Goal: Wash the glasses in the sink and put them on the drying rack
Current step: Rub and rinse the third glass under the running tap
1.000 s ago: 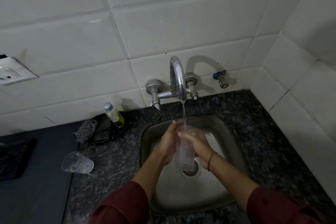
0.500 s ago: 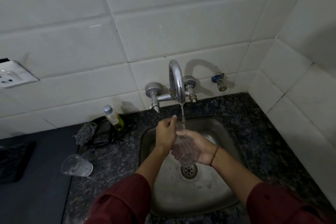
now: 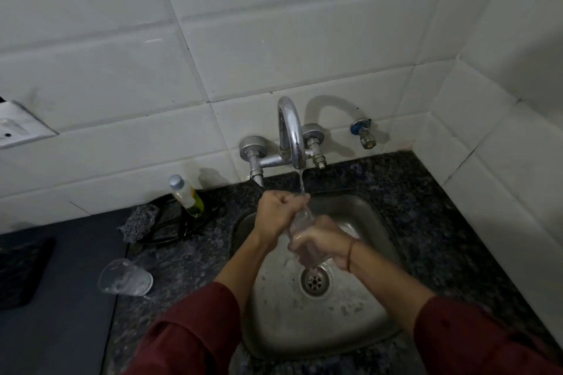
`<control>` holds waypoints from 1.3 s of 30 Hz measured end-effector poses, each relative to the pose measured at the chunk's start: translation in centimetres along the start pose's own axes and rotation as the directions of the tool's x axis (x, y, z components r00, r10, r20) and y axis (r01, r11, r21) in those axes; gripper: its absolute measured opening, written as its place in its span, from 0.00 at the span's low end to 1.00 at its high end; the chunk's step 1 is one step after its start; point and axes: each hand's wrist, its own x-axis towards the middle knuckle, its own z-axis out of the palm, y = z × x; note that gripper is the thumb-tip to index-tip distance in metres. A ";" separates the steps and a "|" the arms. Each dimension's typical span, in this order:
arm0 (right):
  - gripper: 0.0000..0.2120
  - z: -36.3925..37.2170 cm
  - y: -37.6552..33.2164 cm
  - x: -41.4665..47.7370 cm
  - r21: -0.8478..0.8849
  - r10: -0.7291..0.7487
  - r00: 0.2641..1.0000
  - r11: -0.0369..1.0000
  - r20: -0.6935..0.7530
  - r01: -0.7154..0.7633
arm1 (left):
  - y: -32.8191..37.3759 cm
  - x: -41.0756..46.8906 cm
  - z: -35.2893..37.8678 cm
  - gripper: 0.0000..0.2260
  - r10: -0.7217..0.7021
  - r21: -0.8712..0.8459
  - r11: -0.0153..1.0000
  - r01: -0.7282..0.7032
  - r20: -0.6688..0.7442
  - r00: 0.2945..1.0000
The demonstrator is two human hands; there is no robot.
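Note:
A clear glass (image 3: pixel 300 219) tilts under the running tap (image 3: pixel 291 134) above the steel sink (image 3: pixel 359 213). My right hand (image 3: pixel 320 243) grips its lower part from below. My left hand (image 3: pixel 278 211) curls over the glass's upper end, right under the water stream. Most of the glass is hidden by my fingers. A second clear glass (image 3: pixel 125 278) lies on its side on the counter left of the sink. At the far left edge sits a dark rack or mat (image 3: pixel 18 271), dim and only partly in view.
A soap bottle (image 3: pixel 186 195) and a grey scrubber (image 3: pixel 139 222) sit in a dark holder behind the sink's left corner. The dark granite counter (image 3: pixel 426 216) wraps the sink. Tiled walls close in behind and on the right. A small valve (image 3: pixel 364 132) sticks out of the wall.
The glass has gone from upright over the drain to raised and tilted under the stream. My left hand has moved up to its top end, my right hand down to its base.

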 end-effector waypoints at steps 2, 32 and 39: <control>0.09 -1.2 -0.1 0.0 0.303 -0.009 0.973 0.951 0.230 -0.063 | 0.3 -0.4 0.0 0.23 0.016 -0.128 0.992 -0.014 0.010 1.000; 0.08 -1.2 -2.7 2.7 0.194 -0.031 0.945 0.980 0.324 -0.035 | -0.2 1.7 -1.2 0.22 -0.012 -0.227 0.974 -0.028 -0.173 0.985; 0.29 1.4 -2.5 3.0 -0.573 -0.304 0.942 0.802 -0.145 0.170 | -0.4 2.9 -0.8 0.19 -0.094 0.183 0.973 0.138 -0.232 0.968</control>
